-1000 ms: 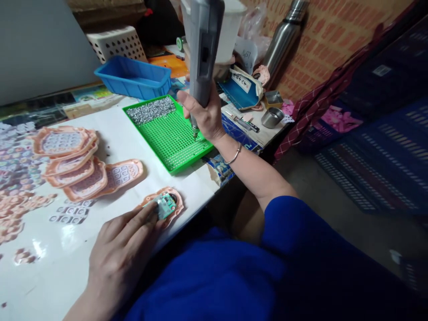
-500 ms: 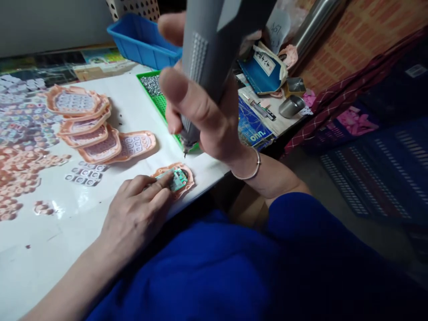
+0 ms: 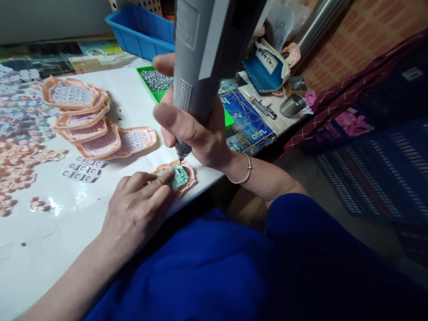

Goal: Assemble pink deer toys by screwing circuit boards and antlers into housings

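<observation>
Grey electric screwdriver [image 3: 200, 58] stands upright in your right hand [image 3: 197, 133], fist wrapped round it, tip on one green circuit board [image 3: 179, 176]. Your left hand [image 3: 138, 209] presses flat on that board's peach shell [image 3: 191, 178]. Beyond it, five more shells [image 3: 96, 129] and one green screw tray [image 3: 157, 84].

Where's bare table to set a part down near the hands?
Bare white table lies left of the left hand, below the loose keypad bits. A narrower strip runs between the stacked pink shells and the green tray. Crowded: under the right hand and screwdriver, and the cluttered far right corner.
</observation>
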### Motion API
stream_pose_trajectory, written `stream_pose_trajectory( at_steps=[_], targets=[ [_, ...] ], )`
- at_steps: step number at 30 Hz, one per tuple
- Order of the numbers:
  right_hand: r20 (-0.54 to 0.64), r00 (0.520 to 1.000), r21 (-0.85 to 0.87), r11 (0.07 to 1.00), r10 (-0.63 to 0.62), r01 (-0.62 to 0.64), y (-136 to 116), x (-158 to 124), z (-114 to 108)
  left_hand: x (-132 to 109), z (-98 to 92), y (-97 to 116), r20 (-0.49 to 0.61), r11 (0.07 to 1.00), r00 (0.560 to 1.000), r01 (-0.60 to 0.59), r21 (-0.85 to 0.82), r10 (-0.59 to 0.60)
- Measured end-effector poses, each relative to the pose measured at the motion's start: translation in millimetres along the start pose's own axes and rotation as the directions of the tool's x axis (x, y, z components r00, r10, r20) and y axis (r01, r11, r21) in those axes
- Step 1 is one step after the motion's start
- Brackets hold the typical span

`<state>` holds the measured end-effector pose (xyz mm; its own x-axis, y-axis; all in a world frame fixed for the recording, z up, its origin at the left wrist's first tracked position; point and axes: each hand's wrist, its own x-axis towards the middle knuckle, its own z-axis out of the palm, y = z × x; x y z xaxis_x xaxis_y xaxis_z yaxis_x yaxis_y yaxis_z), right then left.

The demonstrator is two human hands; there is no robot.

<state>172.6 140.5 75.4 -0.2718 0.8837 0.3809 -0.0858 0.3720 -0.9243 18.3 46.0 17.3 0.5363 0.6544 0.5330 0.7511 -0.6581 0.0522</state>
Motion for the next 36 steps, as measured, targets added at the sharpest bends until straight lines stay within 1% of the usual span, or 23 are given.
stream_pose_trajectory(
  at_steps=[2,3,4,6,8,10,12,14,17,20,24,28,29,31,34,36],
  targets=[
    [0.017,1.0,0.031,0.999,-0.026,0.026,2,1,0,0,0.4,0,-0.009,1.0,1.0,-0.004,-0.008,0.004],
    [0.039,0.997,0.079,0.995,-0.066,0.063,4,2,0,0,0.4,0,-0.012,1.0,1.0,-0.008,-0.01,0.008],
    [0.066,0.989,0.152,0.981,-0.134,0.123,7,3,0,1,0.3,0,-0.012,1.0,1.0,-0.01,-0.01,0.009],
    [0.101,0.961,0.285,0.933,-0.259,0.221,12,5,0,1,0.1,0,-0.001,1.0,1.0,-0.006,-0.003,0.006],
    [0.122,0.94,0.334,0.905,-0.319,0.263,15,6,-1,1,-0.1,1,0.011,1.0,1.0,0.002,0.012,-0.002],
    [0.135,0.948,0.293,0.926,-0.287,0.239,14,5,-1,1,-0.2,1,0.008,1.0,1.0,0.006,0.021,-0.006],
    [0.142,0.969,0.227,0.96,-0.201,0.165,9,3,-2,1,-0.3,1,0.005,1.0,1.0,0.01,0.019,-0.01],
    [0.148,0.98,0.194,0.975,-0.136,0.106,4,2,-3,1,-0.6,1,0.008,1.0,1.0,0.016,0.015,-0.016],
    [0.161,0.977,0.203,0.974,-0.139,0.105,2,2,-4,1,-0.8,2,-0.006,1.0,1.0,0.013,0.021,-0.013],
    [0.157,0.98,0.191,0.977,-0.122,0.091,6,3,-4,0,-0.6,3,0.002,0.999,1.0,0.017,0.03,-0.017],
    [0.17,0.971,0.262,0.958,-0.169,0.121,7,3,-3,-1,-0.4,4,0.02,0.999,1.0,0.018,0.03,-0.018],
    [0.132,0.983,0.24,0.966,-0.127,0.093,4,3,-1,-1,-0.2,2,0.0,1.0,1.0,-0.001,0.015,0.001],
    [0.122,0.983,0.24,0.965,-0.136,0.104,5,3,0,-1,0.1,2,-0.009,1.0,1.0,-0.005,0.01,0.005],
    [0.133,0.974,0.255,0.956,-0.184,0.146,8,4,1,0,0.9,1,-0.013,1.0,1.0,-0.009,0.005,0.009],
    [0.169,0.946,0.337,0.918,-0.278,0.21,16,6,1,-1,1.1,1,-0.009,1.0,1.0,-0.005,0.006,0.005],
    [0.168,0.934,0.356,0.902,-0.317,0.242,20,7,1,-1,0.0,1,0.01,1.0,1.0,-0.002,0.016,0.002]
  ],
)
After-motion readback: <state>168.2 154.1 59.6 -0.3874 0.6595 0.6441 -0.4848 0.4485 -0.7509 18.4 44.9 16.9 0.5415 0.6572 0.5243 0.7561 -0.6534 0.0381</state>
